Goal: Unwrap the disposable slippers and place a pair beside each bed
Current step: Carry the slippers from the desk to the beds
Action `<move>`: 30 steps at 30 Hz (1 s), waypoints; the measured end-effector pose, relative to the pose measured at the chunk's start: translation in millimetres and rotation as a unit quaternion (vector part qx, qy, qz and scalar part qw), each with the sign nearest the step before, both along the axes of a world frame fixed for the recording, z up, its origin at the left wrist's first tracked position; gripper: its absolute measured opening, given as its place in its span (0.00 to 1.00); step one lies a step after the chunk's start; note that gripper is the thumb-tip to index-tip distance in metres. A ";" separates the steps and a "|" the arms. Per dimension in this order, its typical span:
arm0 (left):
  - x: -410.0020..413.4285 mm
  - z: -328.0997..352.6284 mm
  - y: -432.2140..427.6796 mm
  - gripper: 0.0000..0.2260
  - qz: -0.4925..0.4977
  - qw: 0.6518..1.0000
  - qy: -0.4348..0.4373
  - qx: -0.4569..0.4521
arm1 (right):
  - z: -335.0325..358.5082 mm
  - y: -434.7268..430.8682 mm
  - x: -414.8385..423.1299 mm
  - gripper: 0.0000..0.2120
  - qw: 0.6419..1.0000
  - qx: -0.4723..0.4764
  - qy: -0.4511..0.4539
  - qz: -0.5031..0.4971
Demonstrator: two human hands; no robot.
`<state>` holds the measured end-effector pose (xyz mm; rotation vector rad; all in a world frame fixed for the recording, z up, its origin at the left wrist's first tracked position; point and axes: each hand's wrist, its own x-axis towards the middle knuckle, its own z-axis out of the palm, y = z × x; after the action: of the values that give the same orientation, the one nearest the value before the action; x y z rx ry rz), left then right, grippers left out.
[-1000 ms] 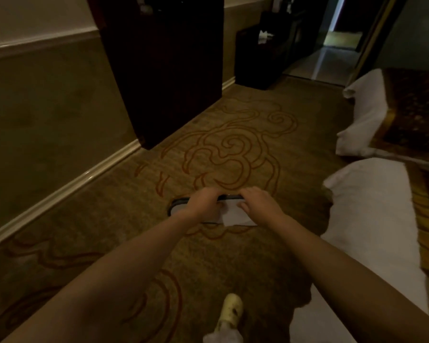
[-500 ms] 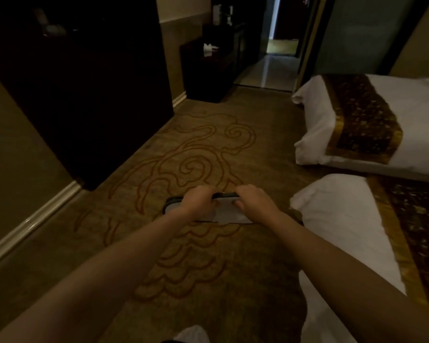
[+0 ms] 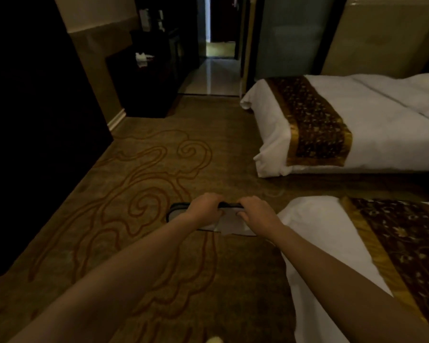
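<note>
Left hand (image 3: 204,207), right hand (image 3: 255,214) grip slippers (image 3: 231,226) crosswise, seemingly level

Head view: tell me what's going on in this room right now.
A person grips a flat pair of white, dark-edged slippers with both hands, the left hand and right hand side by side on its top edge. It is held above the carpet, by a corner of the near bed; the far bed lies beyond. No slippers show on the floor by either bed. Whether wrapping remains is unclear.
</note>
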<state>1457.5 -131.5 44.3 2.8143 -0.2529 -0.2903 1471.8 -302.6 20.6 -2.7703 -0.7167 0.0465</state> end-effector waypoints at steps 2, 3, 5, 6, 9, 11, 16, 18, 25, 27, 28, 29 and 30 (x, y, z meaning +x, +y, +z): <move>48.2 8.5 -8.0 0.09 -0.051 0.998 0.015 0.015 | -0.3 -7.3 34.0 0.07 0.999 0.011 -0.010 -0.029; 69.5 12.3 -13.1 0.10 -0.074 0.997 0.018 0.020 | 0.3 -12.0 49.7 0.07 0.999 0.016 -0.011 -0.043; 107.0 17.2 -24.5 0.12 -0.114 0.993 0.024 0.016 | 1.9 -21.7 79.3 0.07 0.997 0.020 -0.010 -0.069; 125.2 18.1 -30.8 0.13 -0.129 0.991 0.027 0.010 | 2.1 -26.3 94.7 0.07 0.996 0.019 -0.011 -0.081; 180.8 20.0 -48.9 0.13 -0.160 0.987 0.025 -0.007 | 2.3 -37.0 144.1 0.07 0.994 0.025 -0.010 -0.107; 217.7 18.3 -57.8 0.12 -0.174 0.985 0.018 -0.007 | 0.8 -41.7 178.1 0.07 0.993 0.035 -0.001 -0.116; 327.0 8.7 -68.2 0.11 -0.191 0.982 0.015 0.006 | -8.9 -56.4 281.4 0.09 0.994 0.030 0.011 -0.109; 369.5 9.3 -73.8 0.12 -0.190 0.981 0.025 0.017 | -10.7 -61.7 324.8 0.08 0.993 0.036 0.020 -0.107; 495.3 16.6 -110.0 0.13 -0.216 0.973 0.057 0.058 | -9.0 -91.5 445.5 0.10 0.994 0.023 0.026 -0.107; 524.6 14.8 -129.9 0.13 -0.239 0.966 0.070 0.069 | -12.1 -107.4 467.7 0.09 0.993 -0.002 0.020 -0.116; 538.2 12.9 -141.2 0.13 -0.253 0.962 0.076 0.074 | -13.2 -117.1 477.3 0.09 0.992 -0.018 0.019 -0.124; 552.0 10.7 -153.6 0.13 -0.271 0.956 0.078 0.076 | -14.4 -127.8 487.7 0.09 0.990 -0.033 0.019 -0.132; 566.2 8.4 -167.1 0.12 -0.288 0.951 0.081 0.076 | -16.5 -139.2 498.8 0.09 0.988 -0.041 0.021 -0.144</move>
<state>2023.7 -298.7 52.7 2.7768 -1.0555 -0.6892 1970.6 -441.9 4.1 -2.9131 -0.3044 0.0765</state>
